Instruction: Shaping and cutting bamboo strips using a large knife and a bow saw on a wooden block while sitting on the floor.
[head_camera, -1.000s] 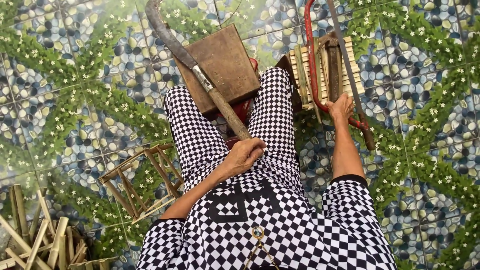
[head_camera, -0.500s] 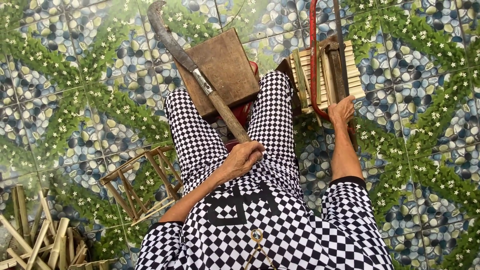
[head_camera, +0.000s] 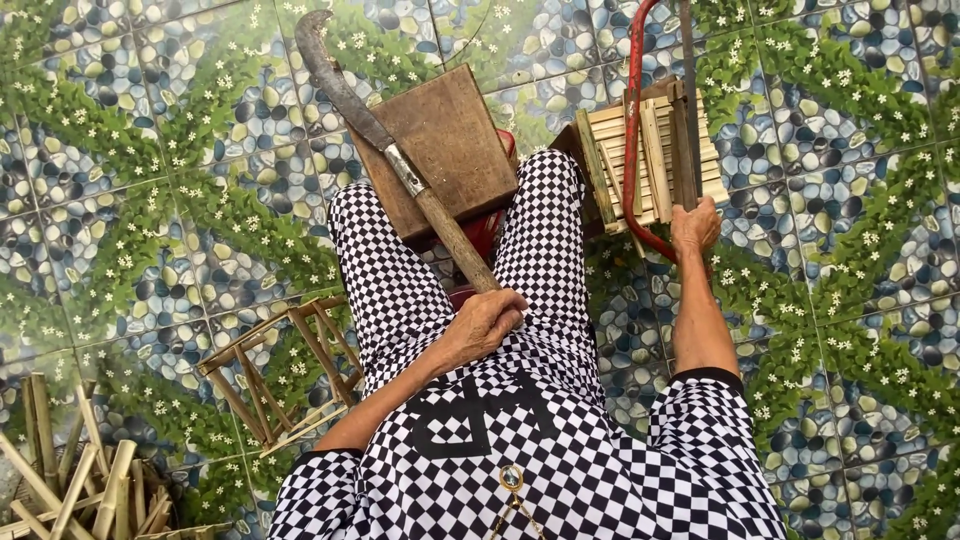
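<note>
My left hand (head_camera: 488, 322) grips the wooden handle of a long curved machete (head_camera: 385, 150), whose blade lies across a brown wooden block (head_camera: 452, 140) in front of my knees. My right hand (head_camera: 695, 224) holds the red-framed hacksaw (head_camera: 640, 130) at its lower end; the saw rests on a small bamboo-slat stool (head_camera: 648, 165) to my right. I sit wearing black-and-white checkered trousers, legs spread around the block.
A small unfinished bamboo frame (head_camera: 285, 370) stands at my left knee. Several cut bamboo sticks (head_camera: 75, 480) lie piled at the lower left. The floor is tiled with a green leaf and pebble pattern. Something red shows under the block.
My right hand has drawn the red hacksaw nearer and upright over the bamboo stool. The left hand keeps its grip on the machete, which barely shifted.
</note>
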